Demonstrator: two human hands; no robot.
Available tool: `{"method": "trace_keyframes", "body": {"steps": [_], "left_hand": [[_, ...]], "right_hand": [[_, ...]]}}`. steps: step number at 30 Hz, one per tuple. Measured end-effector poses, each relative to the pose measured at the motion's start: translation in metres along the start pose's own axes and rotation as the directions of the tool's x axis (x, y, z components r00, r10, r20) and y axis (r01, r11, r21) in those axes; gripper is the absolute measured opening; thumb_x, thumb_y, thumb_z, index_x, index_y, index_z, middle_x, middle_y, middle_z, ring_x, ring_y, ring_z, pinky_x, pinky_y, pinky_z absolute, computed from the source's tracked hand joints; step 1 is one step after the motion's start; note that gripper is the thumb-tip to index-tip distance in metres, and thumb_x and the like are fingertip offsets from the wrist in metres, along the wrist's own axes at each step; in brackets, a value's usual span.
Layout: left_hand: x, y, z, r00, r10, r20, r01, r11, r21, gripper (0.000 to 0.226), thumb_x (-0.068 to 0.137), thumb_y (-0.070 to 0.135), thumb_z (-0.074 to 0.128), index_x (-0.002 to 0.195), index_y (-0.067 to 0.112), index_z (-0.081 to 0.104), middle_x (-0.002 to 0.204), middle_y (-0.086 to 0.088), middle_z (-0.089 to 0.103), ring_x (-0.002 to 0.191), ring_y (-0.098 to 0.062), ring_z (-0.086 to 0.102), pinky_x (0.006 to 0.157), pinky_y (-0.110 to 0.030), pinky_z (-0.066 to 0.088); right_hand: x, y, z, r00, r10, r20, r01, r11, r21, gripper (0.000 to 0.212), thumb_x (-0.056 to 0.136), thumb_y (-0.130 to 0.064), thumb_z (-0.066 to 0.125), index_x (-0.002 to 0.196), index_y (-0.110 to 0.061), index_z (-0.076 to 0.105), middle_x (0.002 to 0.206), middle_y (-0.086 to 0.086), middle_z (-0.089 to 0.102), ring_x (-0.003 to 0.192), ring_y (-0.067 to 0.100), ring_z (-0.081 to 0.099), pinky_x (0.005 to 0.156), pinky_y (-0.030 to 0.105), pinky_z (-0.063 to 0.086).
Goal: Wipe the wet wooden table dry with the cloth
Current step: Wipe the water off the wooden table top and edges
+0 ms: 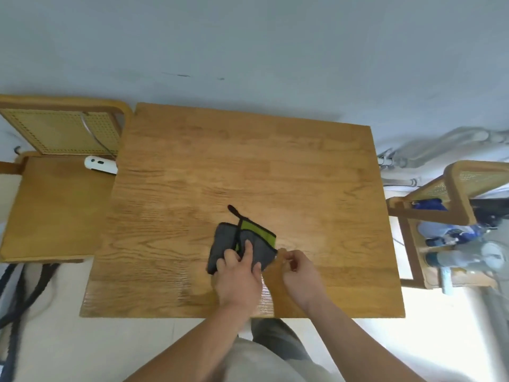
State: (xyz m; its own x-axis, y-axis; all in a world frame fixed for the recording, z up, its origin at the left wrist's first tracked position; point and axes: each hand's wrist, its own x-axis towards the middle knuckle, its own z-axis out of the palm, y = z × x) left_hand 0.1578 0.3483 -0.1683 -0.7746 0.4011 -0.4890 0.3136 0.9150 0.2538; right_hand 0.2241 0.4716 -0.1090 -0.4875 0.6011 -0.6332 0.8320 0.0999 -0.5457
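Head view: the folded cloth [242,245] is pressed flat under the left fingers [248,250] and pinched by the right fingers [286,260], so most of the counter [248,161] beyond them looks left to be wiped.

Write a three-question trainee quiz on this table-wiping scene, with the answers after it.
1. True or false: the left hand rests on the folded cloth.
2. Which colour shows on the cloth besides grey: A red, B green, C white?
3. Where does the right hand hold the cloth?

Key: 1 true. 2 B. 3 At its near right corner, pinched just above the wooden table.
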Motion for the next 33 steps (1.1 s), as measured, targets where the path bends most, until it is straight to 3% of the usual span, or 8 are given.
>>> {"method": "trace_keyframes", "body": {"steps": [3,6,13,17,20,26,29,33], "left_hand": [[0.011,0.045,0.001,0.929,0.298,0.221,-0.261,0.948,-0.180,0.074,0.094,0.046,0.054,0.160,0.039,0.022,0.127,-0.002,0.038,0.117,-0.024,0.043,0.091,-0.037,0.050],[0.020,0.061,-0.011,0.833,0.463,0.304,-0.202,0.764,-0.613,0.050,0.098,0.021,0.053,0.143,0.042,0.054,0.124,0.006,0.055,0.116,-0.014,0.056,0.105,-0.035,0.048],[0.037,0.023,-0.044,0.995,0.070,0.071,-0.028,0.881,-0.472,0.038,0.103,0.017,0.050,0.137,0.027,0.062,0.133,0.007,0.061,0.117,-0.011,0.058,0.102,-0.027,0.046],[0.040,0.035,-0.048,0.994,0.092,0.063,-0.053,0.887,-0.459,0.039,0.103,0.015,0.050,0.139,0.026,0.060,0.128,0.007,0.056,0.115,-0.012,0.057,0.096,-0.021,0.042],[0.041,0.045,-0.052,0.992,0.100,0.076,-0.059,0.906,-0.420,0.041,0.103,0.017,0.050,0.143,0.026,0.057,0.132,0.006,0.054,0.114,-0.011,0.057,0.098,-0.022,0.046],[0.048,0.045,-0.057,0.998,0.009,0.058,0.012,0.936,-0.351,0.043,0.101,0.022,0.055,0.144,0.020,0.057,0.136,0.002,0.053,0.112,-0.017,0.059,0.103,-0.031,0.048],[0.050,0.051,-0.061,0.998,-0.025,0.053,0.042,0.937,-0.346,0.045,0.102,0.021,0.054,0.146,0.021,0.055,0.139,0.003,0.052,0.118,-0.016,0.056,0.105,-0.027,0.045],[0.063,0.059,-0.063,0.999,0.005,0.038,0.007,0.951,-0.309,0.046,0.101,0.013,0.051,0.147,0.018,0.053,0.141,-0.001,0.052,0.117,-0.018,0.057,0.106,-0.029,0.045]], "right_hand": [[0.005,0.011,-0.018,0.987,-0.084,-0.137,0.068,0.990,-0.122,0.026,0.101,-0.018,0.051,0.125,-0.022,0.058,0.123,0.001,0.056,0.105,0.020,0.059,0.084,0.035,0.051],[0.014,0.022,-0.023,0.967,-0.198,-0.160,0.132,0.927,-0.351,0.036,0.100,-0.021,0.049,0.135,-0.019,0.056,0.133,0.004,0.049,0.124,0.027,0.048,0.094,0.042,0.049],[0.038,0.055,-0.010,0.950,-0.245,0.195,0.309,0.630,-0.713,0.064,0.090,-0.053,0.048,0.142,-0.018,0.060,0.136,0.013,0.061,0.123,0.036,0.057,0.097,0.052,0.053],[0.079,0.069,-0.058,0.886,-0.314,0.340,0.453,0.435,-0.778,0.067,0.104,-0.051,0.017,0.164,-0.022,0.022,0.165,0.013,0.032,0.151,0.034,0.028,0.119,0.054,0.030],[0.125,0.056,-0.108,0.958,-0.248,0.144,0.259,0.528,-0.809,0.064,0.109,-0.051,0.012,0.166,-0.025,-0.003,0.172,0.010,0.005,0.158,0.032,0.006,0.125,0.049,0.015],[0.127,0.035,-0.086,0.979,-0.191,-0.071,0.085,0.699,-0.710,0.065,0.108,-0.047,0.035,0.164,-0.016,0.021,0.159,0.018,0.033,0.143,0.040,0.031,0.111,0.057,0.030],[0.086,0.048,-0.049,0.913,-0.360,0.191,0.386,0.612,-0.691,0.061,0.100,-0.044,0.052,0.154,-0.016,0.046,0.144,0.017,0.053,0.131,0.041,0.046,0.103,0.060,0.040],[0.092,0.068,-0.057,0.705,-0.398,0.587,0.707,0.329,-0.626,0.061,0.103,-0.053,0.031,0.159,-0.031,0.034,0.153,0.006,0.049,0.143,0.032,0.037,0.113,0.056,0.037]]}}
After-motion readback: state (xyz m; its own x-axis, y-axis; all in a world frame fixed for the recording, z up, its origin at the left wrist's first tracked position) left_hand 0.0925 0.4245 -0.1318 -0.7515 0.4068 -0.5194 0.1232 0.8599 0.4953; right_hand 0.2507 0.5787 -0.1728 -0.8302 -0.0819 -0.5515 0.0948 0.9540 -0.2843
